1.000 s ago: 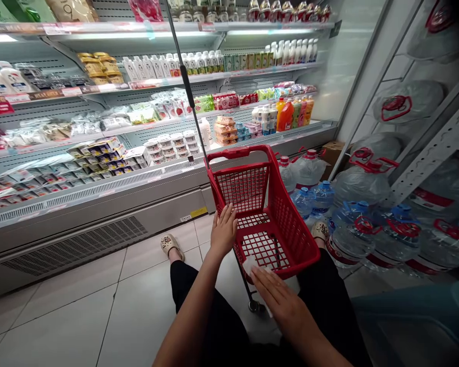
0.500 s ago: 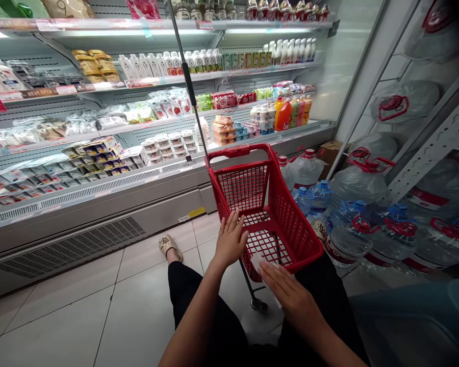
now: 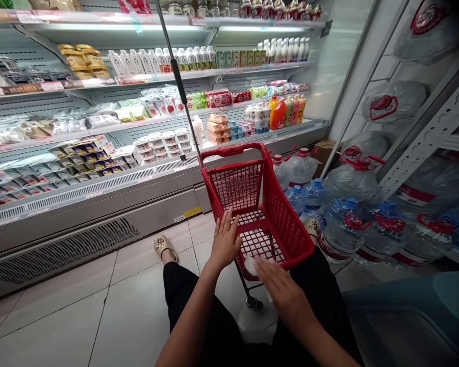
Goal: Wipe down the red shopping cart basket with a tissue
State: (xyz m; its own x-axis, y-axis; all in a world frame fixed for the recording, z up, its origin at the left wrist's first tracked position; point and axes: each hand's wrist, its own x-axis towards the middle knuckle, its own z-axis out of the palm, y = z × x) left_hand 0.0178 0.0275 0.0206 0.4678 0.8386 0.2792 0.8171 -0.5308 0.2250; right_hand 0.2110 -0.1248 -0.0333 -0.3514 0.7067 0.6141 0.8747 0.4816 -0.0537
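A red plastic shopping cart [image 3: 261, 218] with lattice walls stands right in front of me, with no goods showing in its basket. My left hand [image 3: 227, 239] lies with fingers stretched over the cart's left rim. At the near end is my right hand [image 3: 281, 285], slightly blurred, its fingers extended over a white tissue or cloth [image 3: 251, 266] that pokes out under the fingertips. That hand holds the tissue against or very close to the near rim; exact contact cannot be made out. A thin dark pole [image 3: 178, 81] rises from the cart's far left corner.
An open chiller [image 3: 168, 176] with stocked dairy shelves runs along the far side. Large water bottles [image 3: 344, 237] crowd the floor at right, beside a white perforated rack [image 3: 416, 140]. A blue-grey plastic object [image 3: 405, 295] sits at lower right. My legs straddle the cart.
The view has shifted slightly, so the scene sits a little further left. My right hand has moved slightly with the tissue along the near rim. The left hand stays on the left rim.
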